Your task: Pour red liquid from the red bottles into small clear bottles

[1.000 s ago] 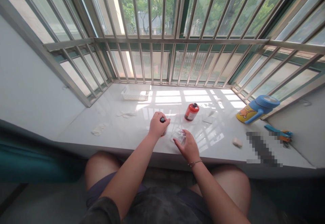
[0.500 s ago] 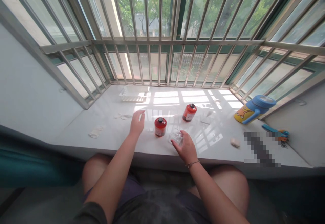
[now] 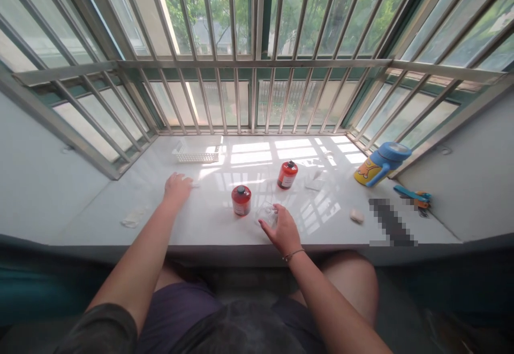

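Two red bottles with black caps stand upright on the white sill; the nearer bottle [image 3: 241,201] is between my hands, the farther bottle [image 3: 288,175] behind and to the right. My right hand [image 3: 284,229] has its thumb and fingers around a clear plastic piece [image 3: 265,214] resting on the sill, whose exact shape is hard to make out. On the left, my left hand [image 3: 178,189] reaches low over the surface with fingers spread. A thin whitish scrap [image 3: 195,185] shows beside its fingertips, the rest hidden by the hand.
A white perforated basket [image 3: 197,157] sits at the back left. Pale scraps [image 3: 132,219] lie at the left front. To the right are a blue and yellow bottle [image 3: 379,165], a beige lump [image 3: 356,216], a blue and orange tool [image 3: 417,197] and a blurred-out dark item. Metal bars line the window.
My left hand has moved left, away from the nearer red bottle, to the pale scraps. My right hand stays at the clear plastic piece. The whole view has shifted slightly.
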Demonstrator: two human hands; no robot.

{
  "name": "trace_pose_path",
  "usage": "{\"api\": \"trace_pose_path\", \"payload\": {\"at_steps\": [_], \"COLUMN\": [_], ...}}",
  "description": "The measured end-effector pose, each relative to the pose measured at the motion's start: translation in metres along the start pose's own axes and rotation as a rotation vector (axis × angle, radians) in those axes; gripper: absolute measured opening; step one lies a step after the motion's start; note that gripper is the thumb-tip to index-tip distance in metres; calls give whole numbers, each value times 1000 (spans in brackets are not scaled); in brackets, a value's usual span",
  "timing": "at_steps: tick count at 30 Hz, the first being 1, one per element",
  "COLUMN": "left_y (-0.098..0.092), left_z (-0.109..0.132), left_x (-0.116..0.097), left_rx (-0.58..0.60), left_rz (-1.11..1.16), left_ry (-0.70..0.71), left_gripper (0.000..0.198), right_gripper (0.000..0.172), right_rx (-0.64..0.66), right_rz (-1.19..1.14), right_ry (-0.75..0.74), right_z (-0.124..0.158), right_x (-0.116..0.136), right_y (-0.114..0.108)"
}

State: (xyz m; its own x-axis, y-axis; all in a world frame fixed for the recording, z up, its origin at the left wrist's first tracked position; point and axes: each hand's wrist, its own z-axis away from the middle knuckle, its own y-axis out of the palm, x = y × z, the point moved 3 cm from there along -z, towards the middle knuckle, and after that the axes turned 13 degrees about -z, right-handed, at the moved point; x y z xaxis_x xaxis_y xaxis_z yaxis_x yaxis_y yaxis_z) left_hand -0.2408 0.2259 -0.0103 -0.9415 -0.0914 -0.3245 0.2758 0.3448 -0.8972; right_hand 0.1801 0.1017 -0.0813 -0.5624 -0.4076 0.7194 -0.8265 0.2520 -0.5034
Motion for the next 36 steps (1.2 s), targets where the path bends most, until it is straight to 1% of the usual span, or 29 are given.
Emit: {"api": "trace_pose_path", "payload": {"at_steps": [4,6,7,9,10,11,12,13,14,16,17,18,20,21,23,25,27,29,31,33,36], "left_y": [-5,-10,-15,-27,-35,-42,-49,-53,-56,-55,-51,-46,-30,-21,-2,14,25,33,38,41,44], "left_z": [-4,-2,1,14,25,38,52,69,85,118,133,146,165,170,176,177,176,175,175,175,177], "left_x": [1,-3,-9,-28,-41,-57,-74,-92,-112,-154,-173,-188,-208,-213,-215,-212,-209,-207,-208,-210,-212], "left_rx": [-13,-35,-70,-186,-268,-317,-354,-344,-298,-128,-33,28,117,148,189,201,194,196,200,201,199], "left_rz": [4,9,27,128,223,341,482,611,743,970,1050,1110,1159,1160,1130,1096,1098,1128,1145,1116,1014], "left_ry": [20,37,49,75,84,89,63,42,44,144,217,266,320,317,277,218,159,113,96,121,166], "left_gripper": [12,12,12,17,21,28,33,36,35,31,30,29,27,27,27,29,32,35,37,36,31], "right_gripper": [69,69,69,68,68,68,67,67,67,67,67,66,65,64,63,63,64,65,65,64,59], "right_rx": [-7,-13,-13,-7,-4,-4,-5,-7,-8,7,24,45,94,114,137,139,137,139,140,138,134], "right_rz": [0,4,8,19,23,26,28,30,31,24,15,3,-24,-36,-54,-68,-77,-80,-81,-82,-85], "right_ry": [-9,-16,-15,-12,-9,-8,-8,-9,-10,-13,-19,-29,-63,-83,-112,-124,-127,-127,-126,-132,-146], "right_z": [0,0,0,0,0,0,0,0,0,1,1,2,4,5,7,8,8,8,8,7,7], "right_x": [-1,-1,-1,0,0,1,1,2,2,3,3,4,5,6,7,7,7,6,6,6,7], "right_y": [0,0,0,0,0,0,0,-1,-1,-2,-2,-2,-2,-2,-2,-2,-3,-2,-2,-2,-2]}}
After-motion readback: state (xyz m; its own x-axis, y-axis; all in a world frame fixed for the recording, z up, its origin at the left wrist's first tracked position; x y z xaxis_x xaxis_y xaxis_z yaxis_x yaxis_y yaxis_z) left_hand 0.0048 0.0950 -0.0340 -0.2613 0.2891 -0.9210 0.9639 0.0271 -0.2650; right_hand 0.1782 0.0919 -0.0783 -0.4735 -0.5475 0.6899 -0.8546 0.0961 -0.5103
